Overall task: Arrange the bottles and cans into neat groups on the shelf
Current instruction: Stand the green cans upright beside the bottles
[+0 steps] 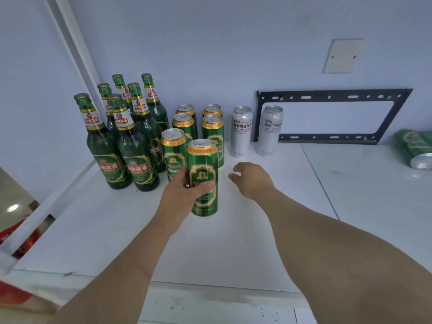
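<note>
The left hand [184, 190] wraps a tall green can [203, 177] around its middle, thumb across the label, fingers curled behind. The can stands upright on the white shelf [233, 242], just in front of the green can group [187, 134], close beside the nearest can of its left column. The right hand [251, 178] hovers just beside it, fingers loosely curled, holding nothing.

The can's thin metal wall is smooth and probably a little slippery, so a mid-body grip like this one suits it — firm enough to steer, not so hard as to dent. The pull-tab looks unopened, so it is likely full and fairly heavy for its size; sliding it would be steadier than lifting.

The glass bottles [124, 141] cluster at the left rear, capped, tall and top-heavy — breakable if knocked, so the can should stay clear of them. Two white cans [254, 130] stand against the wall, slightly apart. At the far right, green cans [415, 146] lie on their sides, apparently bundled, though blur hides how many.
</note>
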